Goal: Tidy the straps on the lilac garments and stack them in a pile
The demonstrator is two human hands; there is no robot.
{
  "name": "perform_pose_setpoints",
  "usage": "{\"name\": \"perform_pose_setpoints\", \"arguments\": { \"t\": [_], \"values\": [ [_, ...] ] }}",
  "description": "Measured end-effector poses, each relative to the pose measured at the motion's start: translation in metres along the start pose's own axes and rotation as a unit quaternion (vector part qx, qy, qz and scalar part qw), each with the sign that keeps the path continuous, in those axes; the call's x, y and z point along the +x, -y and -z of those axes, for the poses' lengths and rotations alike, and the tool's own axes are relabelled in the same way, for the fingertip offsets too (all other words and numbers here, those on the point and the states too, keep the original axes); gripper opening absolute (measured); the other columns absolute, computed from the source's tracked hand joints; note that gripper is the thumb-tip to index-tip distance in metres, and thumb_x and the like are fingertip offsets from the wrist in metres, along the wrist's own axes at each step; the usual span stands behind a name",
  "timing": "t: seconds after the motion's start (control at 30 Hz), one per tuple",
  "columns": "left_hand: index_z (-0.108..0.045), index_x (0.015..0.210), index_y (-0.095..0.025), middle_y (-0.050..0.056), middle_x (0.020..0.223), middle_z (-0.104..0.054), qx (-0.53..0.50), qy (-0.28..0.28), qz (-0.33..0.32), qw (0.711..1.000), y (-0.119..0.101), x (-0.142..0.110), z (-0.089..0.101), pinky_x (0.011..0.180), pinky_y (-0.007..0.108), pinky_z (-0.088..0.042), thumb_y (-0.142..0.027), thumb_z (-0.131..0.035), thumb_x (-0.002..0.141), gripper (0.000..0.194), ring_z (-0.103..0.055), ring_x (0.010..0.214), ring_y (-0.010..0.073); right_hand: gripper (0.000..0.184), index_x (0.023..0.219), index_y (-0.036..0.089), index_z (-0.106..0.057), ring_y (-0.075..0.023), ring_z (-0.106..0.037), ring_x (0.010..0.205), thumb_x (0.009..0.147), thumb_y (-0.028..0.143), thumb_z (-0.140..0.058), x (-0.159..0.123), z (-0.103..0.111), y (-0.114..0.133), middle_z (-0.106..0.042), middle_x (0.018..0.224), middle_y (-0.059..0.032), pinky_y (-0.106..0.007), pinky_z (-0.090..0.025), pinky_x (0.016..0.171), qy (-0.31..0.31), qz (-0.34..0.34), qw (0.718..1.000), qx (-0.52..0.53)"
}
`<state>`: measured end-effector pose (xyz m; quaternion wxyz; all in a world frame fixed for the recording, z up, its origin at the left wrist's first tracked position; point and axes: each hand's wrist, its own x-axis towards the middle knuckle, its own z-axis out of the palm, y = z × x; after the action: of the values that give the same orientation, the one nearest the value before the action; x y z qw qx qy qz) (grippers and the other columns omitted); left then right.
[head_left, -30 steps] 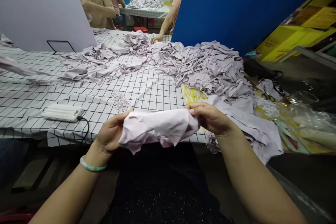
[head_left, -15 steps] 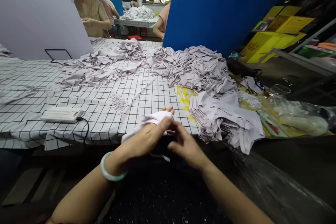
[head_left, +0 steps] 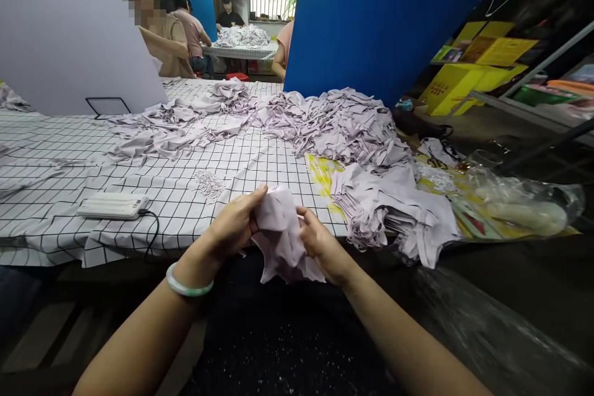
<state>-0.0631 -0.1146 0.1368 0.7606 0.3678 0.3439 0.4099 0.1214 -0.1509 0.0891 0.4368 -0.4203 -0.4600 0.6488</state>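
A pale lilac fabric piece (head_left: 281, 223) hangs between my hands over the table's near edge, its lower end drooping above my dark lap. My left hand (head_left: 236, 219), with a pale green bangle (head_left: 188, 284) on the wrist, grips its left side, thumb on top. My right hand (head_left: 320, 244) pinches its right side; some fingertips are behind the cloth. To the right lies a neat stack of similar fabric pieces (head_left: 394, 198), straps dangling over the edge. Behind that rises a loose heap of the same cloth (head_left: 343, 120).
A white power bank (head_left: 114, 205) with a black cable sits left on the checked tablecloth (head_left: 176, 189). Small scraps (head_left: 210, 184) lie near the middle. A white panel (head_left: 78, 31) and a blue panel (head_left: 371, 18) stand behind. Co-workers (head_left: 169, 43) sit beyond.
The fabric has been opened out and now hangs between both hands. My hands have moved apart, the left one shifting left. The view has tilted slightly upward.
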Motion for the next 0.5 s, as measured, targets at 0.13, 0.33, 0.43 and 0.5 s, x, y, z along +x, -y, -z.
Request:
{"name": "perform_pose_setpoints", "arguments": {
  "t": [0.13,0.33,0.43,0.5],
  "values": [
    [-0.069,0.1,-0.008,0.014,0.093,-0.073,-0.065,-0.015,0.025,0.997,-0.006,-0.007,0.0,0.079,0.031,-0.06,-0.024,-0.055,0.096,0.022,-0.07,0.09,0.0215,0.04,0.111,0.026,-0.056,-0.0148,-0.061,0.067,0.075,0.034,-0.074,0.002,0.006,-0.001,-0.068,0.096,-0.0008,-0.028,-0.05,0.06,-0.076,0.054,0.985,-0.144],
    [-0.068,0.086,-0.007,0.011,0.081,-0.07,-0.085,-0.065,0.007,0.994,-0.02,-0.003,0.009,0.073,0.028,-0.061,-0.021,-0.056,0.094,0.02,-0.067,0.074,0.0167,0.029,0.081,0.02,-0.068,-0.0203,-0.065,0.078,0.082,0.048,-0.063,0.001,0.039,0.018,-0.07,0.079,-0.0041,-0.032,-0.052,0.071,0.034,-0.044,0.998,0.018],
    [-0.067,0.085,-0.009,0.008,0.076,-0.07,-0.085,-0.065,-0.017,0.994,-0.022,0.011,0.013,0.074,0.028,-0.06,-0.022,-0.056,0.094,0.02,-0.067,0.072,0.0165,0.029,0.087,0.02,-0.072,-0.0219,-0.066,0.08,0.082,0.047,-0.062,0.005,0.038,0.011,-0.073,0.085,-0.0065,-0.034,-0.053,0.073,0.115,-0.12,0.986,0.027],
    [-0.067,0.092,-0.009,0.01,0.079,-0.071,-0.093,-0.02,0.008,0.995,-0.02,0.019,0.016,0.074,0.031,-0.061,-0.024,-0.052,0.096,0.022,-0.069,0.077,0.0188,0.023,0.088,0.02,-0.072,-0.022,-0.067,0.081,0.08,0.04,-0.064,0.011,0.034,-0.001,-0.073,0.086,-0.0067,-0.035,-0.053,0.076,0.19,-0.155,0.969,0.036]
  ]
}}
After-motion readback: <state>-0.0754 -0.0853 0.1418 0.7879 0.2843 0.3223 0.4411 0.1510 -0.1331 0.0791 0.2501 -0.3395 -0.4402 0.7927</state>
